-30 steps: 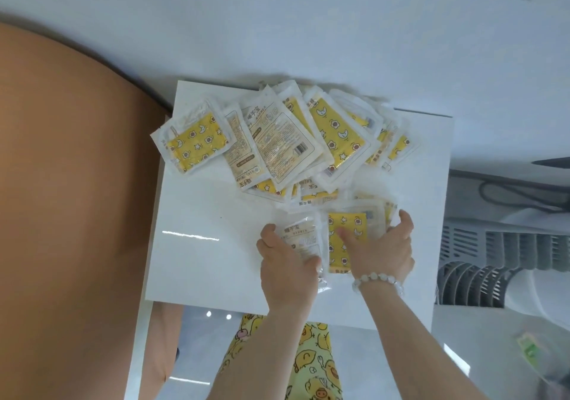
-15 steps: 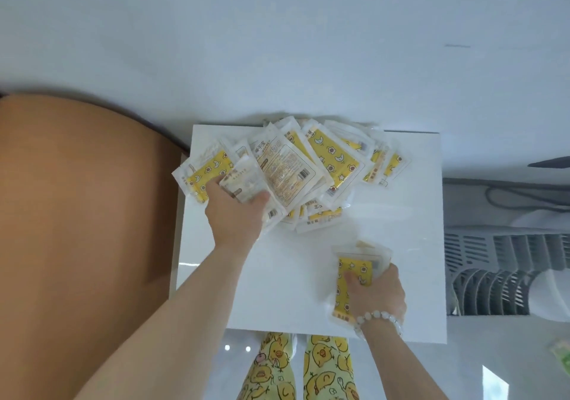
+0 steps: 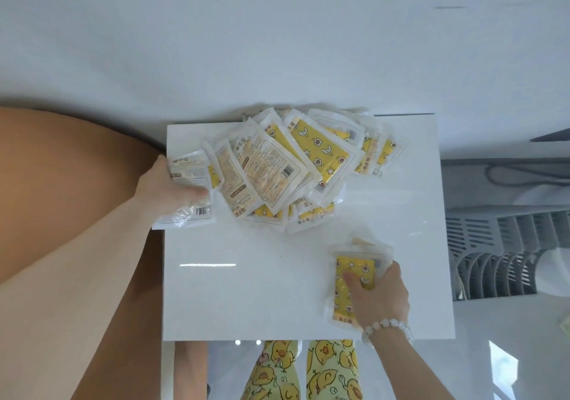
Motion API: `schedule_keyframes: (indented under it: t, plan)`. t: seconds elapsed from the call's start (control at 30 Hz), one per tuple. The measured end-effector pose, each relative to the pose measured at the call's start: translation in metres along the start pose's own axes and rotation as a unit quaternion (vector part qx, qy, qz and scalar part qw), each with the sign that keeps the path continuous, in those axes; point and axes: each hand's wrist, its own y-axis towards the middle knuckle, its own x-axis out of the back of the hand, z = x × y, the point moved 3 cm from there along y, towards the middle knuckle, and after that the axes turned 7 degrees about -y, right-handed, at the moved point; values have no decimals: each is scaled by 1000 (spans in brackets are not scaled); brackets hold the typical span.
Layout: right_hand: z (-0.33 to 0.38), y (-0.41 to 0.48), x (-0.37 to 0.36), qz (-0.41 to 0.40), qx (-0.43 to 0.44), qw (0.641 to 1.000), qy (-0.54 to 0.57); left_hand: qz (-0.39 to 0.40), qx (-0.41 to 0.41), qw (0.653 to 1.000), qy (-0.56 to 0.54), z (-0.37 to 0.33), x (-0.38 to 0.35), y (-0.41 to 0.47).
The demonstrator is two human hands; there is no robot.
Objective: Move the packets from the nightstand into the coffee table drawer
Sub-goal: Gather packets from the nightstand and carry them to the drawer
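A heap of clear packets (image 3: 296, 165) with yellow printed inserts lies across the far half of the white nightstand top (image 3: 256, 291). At the heap's left end my left hand (image 3: 168, 188) grips a couple of white-faced packets (image 3: 191, 197) that hang over the top's left edge. My right hand (image 3: 381, 296), with a bead bracelet on the wrist, is closed on a small stack of yellow packets (image 3: 348, 282) near the front right corner of the top. The coffee table drawer is not in view.
An orange-brown rounded surface (image 3: 61, 183) fills the left side, right against the nightstand. A grey slatted appliance (image 3: 499, 261) and a dark cable (image 3: 524, 174) sit on the right. A pale wall stands behind. My legs in yellow duck-print trousers (image 3: 299, 369) are below the front edge.
My left hand slid left along the heap and took hold of white-faced packets at its left end. My right hand stays closed on its stack at the front right.
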Motion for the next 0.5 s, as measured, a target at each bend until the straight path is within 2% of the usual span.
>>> schedule_keyframes:
  t: [0.1,0.17,0.37,0.5]
  plan:
    - [2,-1,1,-4,1,1000,-6,-27,-8,999,43,-1,-4,1]
    - [3,-3,2,-5,-3,1000,-8,-72,-5,991,110,-3,-7,-9]
    - [16,-12,7,-9,5,999,-45,-181,-11,940,290,1,-17,-39]
    - [20,-13,20,8,12,998,-63,-162,-10,920,356,10,-21,-54]
